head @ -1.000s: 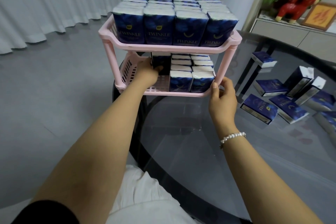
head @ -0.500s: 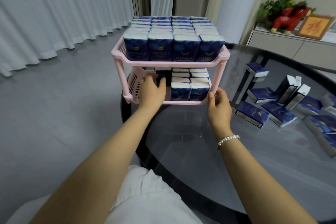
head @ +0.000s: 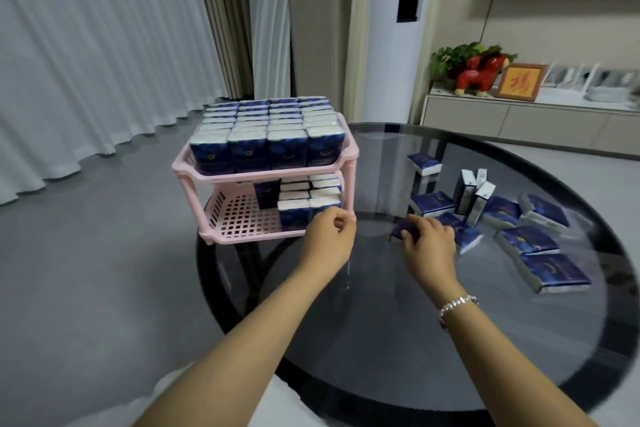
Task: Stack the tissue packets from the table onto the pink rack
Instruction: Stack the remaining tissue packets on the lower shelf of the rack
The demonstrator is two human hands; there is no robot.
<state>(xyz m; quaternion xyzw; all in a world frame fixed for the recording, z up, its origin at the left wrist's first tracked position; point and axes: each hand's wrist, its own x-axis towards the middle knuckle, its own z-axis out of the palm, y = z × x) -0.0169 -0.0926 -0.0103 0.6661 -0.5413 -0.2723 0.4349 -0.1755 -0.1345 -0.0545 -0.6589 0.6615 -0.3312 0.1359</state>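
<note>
The two-tier pink rack point(head: 242, 177) stands at the left edge of the round dark glass table point(head: 381, 329). Blue tissue packets point(head: 266, 135) fill its top tier. More packets point(head: 304, 198) fill the right part of the lower tier, whose left grid is bare. My left hand point(head: 329, 239) is at the rack's front right corner, fingers curled on it. My right hand point(head: 429, 243) lies over a flat tissue packet point(head: 398, 231) on the glass, its fingers curling round it. Several loose packets point(head: 530, 241) lie and stand further right.
White curtains point(head: 86, 62) hang over the grey floor on the left. A tall white air conditioner point(head: 391, 28) stands behind the table. On the low sideboard point(head: 519, 121) at the back right are a red horse figure point(head: 481, 76) and a framed picture point(head: 519, 81).
My left hand came out of the lower shelf and moved to the rack's front right corner. My right hand let go of that corner and reached right onto a packet. The view pulled back.
</note>
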